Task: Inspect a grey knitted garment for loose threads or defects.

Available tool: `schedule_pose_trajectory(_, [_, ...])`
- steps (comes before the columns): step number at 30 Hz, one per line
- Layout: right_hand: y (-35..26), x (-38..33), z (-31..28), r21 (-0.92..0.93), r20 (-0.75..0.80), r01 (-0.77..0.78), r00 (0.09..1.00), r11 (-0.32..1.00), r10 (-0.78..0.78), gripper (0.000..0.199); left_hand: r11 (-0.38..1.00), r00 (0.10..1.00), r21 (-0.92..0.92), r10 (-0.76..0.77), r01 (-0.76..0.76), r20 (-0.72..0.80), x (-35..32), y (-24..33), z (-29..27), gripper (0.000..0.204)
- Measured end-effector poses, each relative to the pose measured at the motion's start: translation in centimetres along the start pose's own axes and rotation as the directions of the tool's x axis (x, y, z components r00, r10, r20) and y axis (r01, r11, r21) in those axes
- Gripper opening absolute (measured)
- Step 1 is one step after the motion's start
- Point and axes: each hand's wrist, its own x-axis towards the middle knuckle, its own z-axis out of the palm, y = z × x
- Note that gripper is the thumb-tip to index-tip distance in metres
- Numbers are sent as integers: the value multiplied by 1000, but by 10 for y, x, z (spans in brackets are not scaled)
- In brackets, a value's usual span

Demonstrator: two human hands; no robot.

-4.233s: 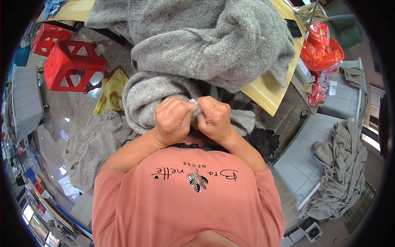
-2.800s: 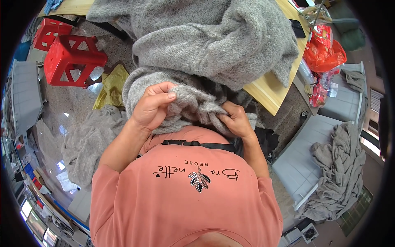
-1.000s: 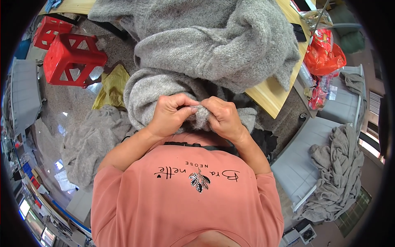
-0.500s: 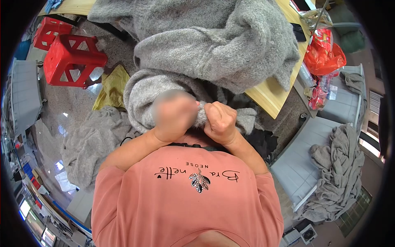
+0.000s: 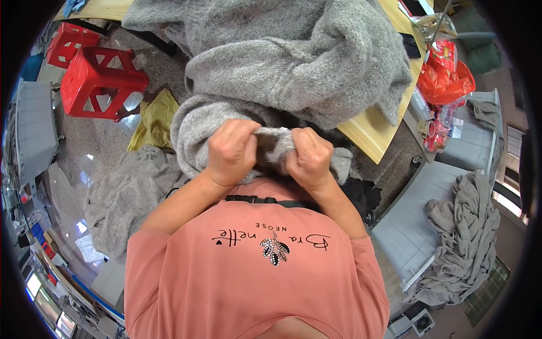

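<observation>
A grey knitted garment (image 5: 195,127) lies bunched over my lap. My left hand (image 5: 232,151) is closed on one part of its edge, and my right hand (image 5: 309,157) grips the same edge a short way to the right. Between the two fists a narrow band of knit (image 5: 275,132) is stretched, with a dark gap below it. My fingertips are mostly hidden behind the knuckles. Just beyond my hands, a large heap of grey knitwear (image 5: 293,73) covers the table and hangs over its near edge.
The wooden table (image 5: 367,135) has a corner pointing toward me on the right, with a black phone (image 5: 409,45) farther back. Red stools (image 5: 101,82) and a yellow cloth (image 5: 155,118) are at left. More knitwear (image 5: 132,198) lies low left. Grey bins (image 5: 415,217) stand right, one draped with knits (image 5: 460,237).
My hands have moved apart from close together, drawing the garment's edge out between them. The left hand was blurred before and now shows as a fist.
</observation>
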Motion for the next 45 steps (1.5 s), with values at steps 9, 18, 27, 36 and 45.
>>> schedule_pose_trajectory(9, [-21,8,-27,174,72,10,997,985,-23,22,971,989,233,81,-51,-122,-6,-7,-27,25])
schedule_pose_trajectory(18, [-20,2,-61,334,55,-108,994,936,96,20,524,730,-508,-486,684,481,22,46,-77,6])
schedule_pose_trajectory(27, [1,-11,-59,352,10,-261,961,899,276,10,538,534,-290,-378,791,756,24,19,-63,10])
schedule_pose_trajectory(36, [-6,7,-51,322,340,-375,903,870,263,50,422,649,-500,-389,756,654,9,15,-39,8])
schedule_pose_trajectory(45, [-12,-8,-8,530,540,-535,811,658,225,11,551,779,-552,-417,626,468,12,23,-26,6])
